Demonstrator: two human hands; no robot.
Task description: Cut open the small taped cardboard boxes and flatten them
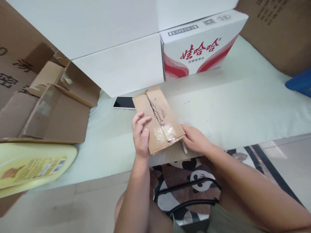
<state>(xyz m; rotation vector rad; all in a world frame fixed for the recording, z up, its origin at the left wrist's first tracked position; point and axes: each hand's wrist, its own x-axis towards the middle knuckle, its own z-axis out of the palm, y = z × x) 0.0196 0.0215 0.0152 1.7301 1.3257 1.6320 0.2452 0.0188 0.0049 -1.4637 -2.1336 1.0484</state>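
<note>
A small brown cardboard box (159, 118), with torn paper and clear tape along its top seam, lies on the pale surface (243, 97) in front of me. My left hand (141, 134) rests on its left side, fingers laid over the top and thumb near the front edge. My right hand (195, 139) grips the box's right front corner, fingers curled around it. A thin light-coloured object (184, 147) pokes out beside the right hand; what it is I cannot make out. A black phone (123, 102) lies flat just behind the box.
An opened brown carton (55, 110) sits at the left, with a yellow plastic item (31, 168) in front of it. White boxes (116, 42) and a red-printed water carton (201, 45) stand behind. Another brown carton (279, 29) and a blue object (300, 82) are at the right.
</note>
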